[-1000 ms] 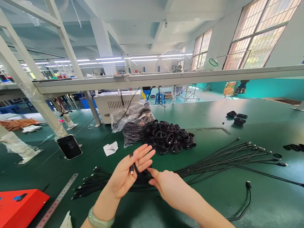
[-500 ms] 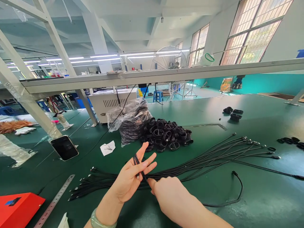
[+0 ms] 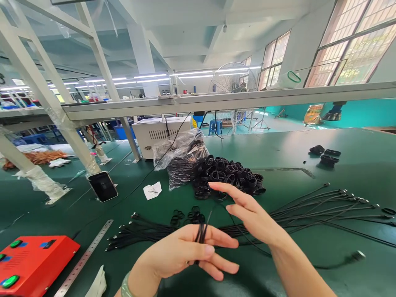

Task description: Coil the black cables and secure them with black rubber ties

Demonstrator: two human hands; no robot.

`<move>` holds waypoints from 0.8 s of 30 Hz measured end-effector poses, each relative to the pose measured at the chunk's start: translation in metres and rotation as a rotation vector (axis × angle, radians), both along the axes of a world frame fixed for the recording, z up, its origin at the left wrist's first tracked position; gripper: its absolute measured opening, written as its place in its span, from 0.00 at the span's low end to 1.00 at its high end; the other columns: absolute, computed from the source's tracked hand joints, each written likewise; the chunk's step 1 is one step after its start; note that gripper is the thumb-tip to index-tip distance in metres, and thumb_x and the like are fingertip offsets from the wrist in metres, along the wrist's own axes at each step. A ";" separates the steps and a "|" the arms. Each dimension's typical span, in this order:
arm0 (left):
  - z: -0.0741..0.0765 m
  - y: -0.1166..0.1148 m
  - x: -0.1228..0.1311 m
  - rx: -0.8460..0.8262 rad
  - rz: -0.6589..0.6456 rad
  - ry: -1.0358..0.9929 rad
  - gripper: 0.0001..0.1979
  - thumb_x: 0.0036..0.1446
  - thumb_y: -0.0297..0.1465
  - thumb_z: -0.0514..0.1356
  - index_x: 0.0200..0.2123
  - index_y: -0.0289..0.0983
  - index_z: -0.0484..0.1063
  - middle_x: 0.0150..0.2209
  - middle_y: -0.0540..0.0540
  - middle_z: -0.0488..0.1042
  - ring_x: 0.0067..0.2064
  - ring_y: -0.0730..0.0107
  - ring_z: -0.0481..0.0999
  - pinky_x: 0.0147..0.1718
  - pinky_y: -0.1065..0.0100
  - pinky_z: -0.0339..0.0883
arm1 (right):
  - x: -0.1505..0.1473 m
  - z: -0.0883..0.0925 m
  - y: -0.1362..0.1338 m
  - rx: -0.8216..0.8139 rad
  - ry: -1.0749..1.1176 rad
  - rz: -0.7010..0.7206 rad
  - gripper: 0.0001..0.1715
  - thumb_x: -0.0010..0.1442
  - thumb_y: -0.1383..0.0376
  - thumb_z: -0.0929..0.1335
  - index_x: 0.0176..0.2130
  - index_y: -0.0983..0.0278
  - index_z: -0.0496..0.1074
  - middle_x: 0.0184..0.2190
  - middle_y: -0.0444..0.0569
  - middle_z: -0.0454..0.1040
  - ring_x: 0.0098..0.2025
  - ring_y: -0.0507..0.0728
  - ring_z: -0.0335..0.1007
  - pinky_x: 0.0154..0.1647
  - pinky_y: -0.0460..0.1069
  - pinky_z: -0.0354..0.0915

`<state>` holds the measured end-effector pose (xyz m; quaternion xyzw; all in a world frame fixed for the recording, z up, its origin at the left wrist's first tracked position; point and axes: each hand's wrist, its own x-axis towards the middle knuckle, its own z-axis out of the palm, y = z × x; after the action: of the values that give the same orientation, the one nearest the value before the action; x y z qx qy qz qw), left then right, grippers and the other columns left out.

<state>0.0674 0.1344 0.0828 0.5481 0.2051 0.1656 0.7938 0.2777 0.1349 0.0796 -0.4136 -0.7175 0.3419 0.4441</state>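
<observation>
My left hand [image 3: 192,251] is wrapped by a few turns of a thin black cable [image 3: 200,237], its thumb pressed against the turns and its fingers spread forward. Above and to the right, my right hand [image 3: 250,212] has its fingers stretched apart. The cable's loose length curves past its fingertips; I cannot make out any grip on it. A blurred cable end with a connector [image 3: 359,255] lies over the table at right. Behind both hands runs a bundle of straight black cables [image 3: 145,229], with small black loops [image 3: 195,215] beside it.
A heap of coiled black cables [image 3: 218,175] sits beside a clear plastic bag [image 3: 185,165] in front of a white machine [image 3: 161,136]. At left are a phone [image 3: 102,186], a metal ruler [image 3: 86,255] and a red box with green buttons [image 3: 37,264]. A shelf beam [image 3: 222,100] crosses above.
My right hand has lifted away from my left hand and its fingers have opened. My left hand has turned and moved right in the view. The loose cable end has swung; the view has shifted left.
</observation>
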 end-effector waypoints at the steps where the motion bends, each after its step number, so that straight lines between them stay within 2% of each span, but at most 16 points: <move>1: -0.001 -0.002 0.002 0.037 -0.001 0.041 0.16 0.61 0.25 0.56 0.51 0.37 0.74 0.57 0.37 0.72 0.51 0.51 0.77 0.41 0.66 0.76 | 0.001 0.006 -0.006 -0.043 0.032 0.095 0.28 0.62 0.70 0.58 0.59 0.55 0.64 0.58 0.48 0.67 0.60 0.58 0.60 0.61 0.58 0.55; 3: -0.003 -0.006 0.005 0.116 -0.006 0.114 0.14 0.63 0.28 0.55 0.50 0.38 0.74 0.54 0.38 0.74 0.50 0.53 0.78 0.43 0.63 0.75 | -0.002 0.015 -0.017 -0.106 -0.022 0.195 0.22 0.64 0.62 0.62 0.57 0.56 0.68 0.52 0.50 0.72 0.54 0.59 0.66 0.56 0.57 0.61; 5: -0.004 -0.008 0.005 0.210 -0.040 0.203 0.14 0.64 0.30 0.54 0.49 0.37 0.74 0.48 0.38 0.78 0.49 0.55 0.79 0.45 0.59 0.74 | -0.009 0.019 -0.024 -0.099 -0.172 0.180 0.20 0.58 0.56 0.69 0.50 0.58 0.74 0.44 0.51 0.75 0.49 0.61 0.68 0.52 0.56 0.63; 7: -0.003 -0.009 0.004 0.324 -0.092 0.298 0.14 0.65 0.31 0.52 0.47 0.37 0.75 0.46 0.39 0.79 0.47 0.58 0.79 0.47 0.59 0.72 | -0.016 0.019 -0.026 -0.073 -0.296 0.161 0.20 0.50 0.56 0.75 0.44 0.59 0.78 0.37 0.50 0.76 0.45 0.61 0.68 0.51 0.55 0.62; 9: -0.002 -0.010 0.002 0.453 -0.096 0.367 0.13 0.64 0.31 0.52 0.44 0.38 0.76 0.46 0.43 0.80 0.45 0.62 0.79 0.48 0.62 0.71 | -0.021 0.017 -0.025 -0.073 -0.336 0.193 0.19 0.50 0.58 0.75 0.44 0.59 0.78 0.33 0.48 0.76 0.44 0.60 0.67 0.50 0.53 0.61; 13: -0.002 -0.009 -0.002 0.615 0.000 0.461 0.10 0.63 0.33 0.55 0.39 0.39 0.77 0.41 0.47 0.81 0.42 0.66 0.78 0.43 0.69 0.72 | -0.025 0.012 -0.021 -0.030 -0.273 0.195 0.21 0.52 0.60 0.75 0.47 0.57 0.77 0.31 0.47 0.76 0.48 0.59 0.64 0.51 0.52 0.60; 17: 0.000 -0.010 -0.001 0.567 -0.127 0.405 0.16 0.65 0.35 0.50 0.47 0.37 0.74 0.47 0.44 0.79 0.44 0.67 0.78 0.46 0.68 0.72 | -0.031 0.010 -0.024 0.042 -0.277 0.158 0.17 0.49 0.58 0.77 0.41 0.56 0.80 0.28 0.44 0.72 0.46 0.58 0.63 0.56 0.53 0.55; 20: 0.002 -0.012 -0.001 0.577 -0.157 0.454 0.17 0.66 0.37 0.49 0.45 0.37 0.75 0.46 0.44 0.80 0.42 0.68 0.79 0.44 0.69 0.72 | -0.035 0.010 -0.027 0.116 -0.317 0.163 0.14 0.49 0.58 0.77 0.38 0.57 0.81 0.26 0.42 0.70 0.42 0.56 0.64 0.60 0.54 0.51; 24: 0.002 -0.016 -0.006 0.765 -0.050 0.663 0.17 0.61 0.44 0.53 0.37 0.38 0.75 0.34 0.48 0.78 0.33 0.69 0.74 0.31 0.71 0.68 | -0.037 0.008 -0.029 0.165 -0.304 0.167 0.17 0.49 0.56 0.76 0.40 0.57 0.80 0.29 0.45 0.71 0.43 0.57 0.64 0.48 0.51 0.62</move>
<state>0.0614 0.1188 0.0845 0.8274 0.3577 0.0267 0.4321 0.2412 0.1063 0.0878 -0.3616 -0.8338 0.2511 0.3333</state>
